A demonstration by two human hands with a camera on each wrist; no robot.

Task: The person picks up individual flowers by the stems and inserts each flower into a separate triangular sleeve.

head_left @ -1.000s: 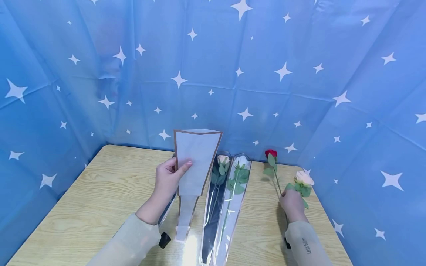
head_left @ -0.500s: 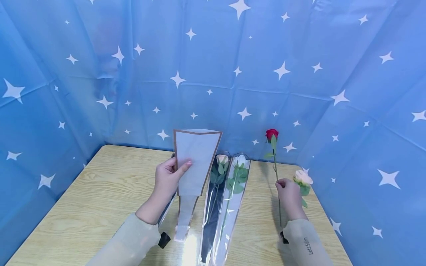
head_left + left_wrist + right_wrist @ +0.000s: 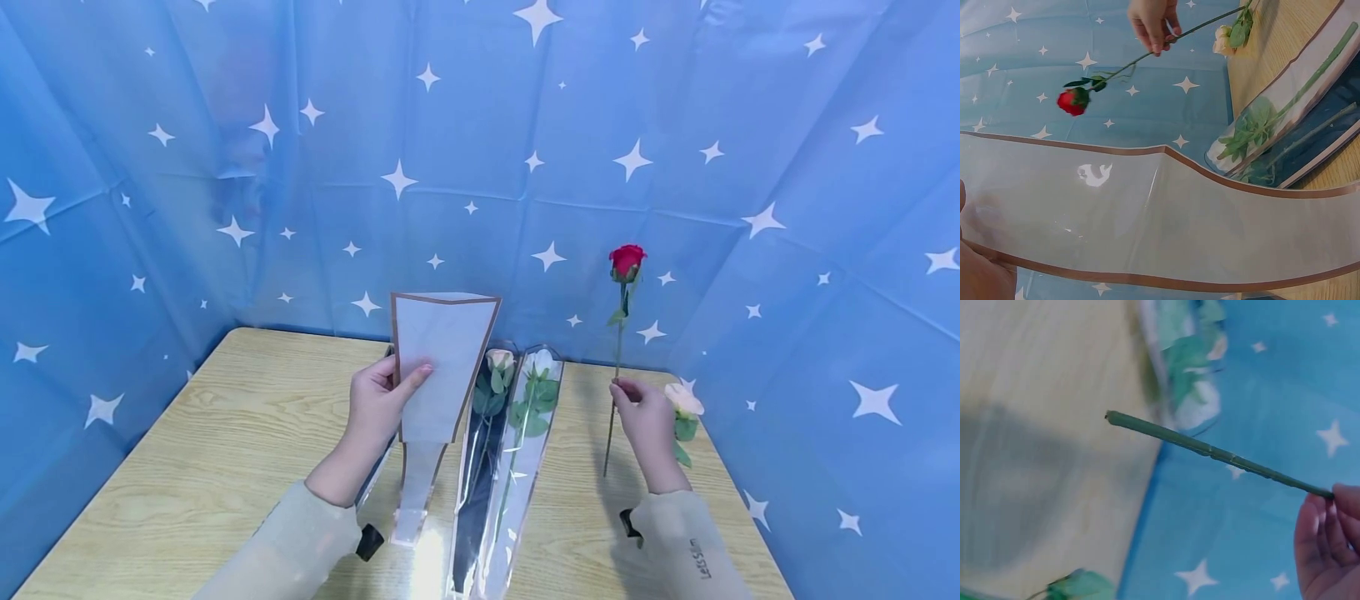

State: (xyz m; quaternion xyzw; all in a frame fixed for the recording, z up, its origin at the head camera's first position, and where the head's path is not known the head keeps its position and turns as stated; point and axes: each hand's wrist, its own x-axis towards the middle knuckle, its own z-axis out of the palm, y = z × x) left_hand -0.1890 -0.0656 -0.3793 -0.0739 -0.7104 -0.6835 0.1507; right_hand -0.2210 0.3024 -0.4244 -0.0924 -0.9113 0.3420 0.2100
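My left hand (image 3: 377, 406) grips a white, brown-edged flower sleeve (image 3: 442, 367) with the thumb across its front. The sleeve is wide at the top, narrow below, and held upright above the table. In the left wrist view the sleeve (image 3: 1147, 212) spans the frame. My right hand (image 3: 647, 421) pinches the stem of a red rose (image 3: 627, 262) between thumb and fingertips. Its bloom points up, and the bare stem (image 3: 1210, 452) sticks out below the hand in the right wrist view. Just right of that hand lies a pale pink rose (image 3: 684, 400), its stem partly hidden.
Two sleeved roses lie mid-table: a pale rose in a dark sleeve (image 3: 477, 492) and a white rose in a white sleeve (image 3: 517, 475). A further dark sleeve shows partly behind my left hand. A blue star-patterned curtain (image 3: 480, 167) stands behind the wooden table (image 3: 225, 467).
My right hand has lifted the red rose off the table and turned it upright, moving slightly left and farther away. The left hand and its sleeve have stayed in place.
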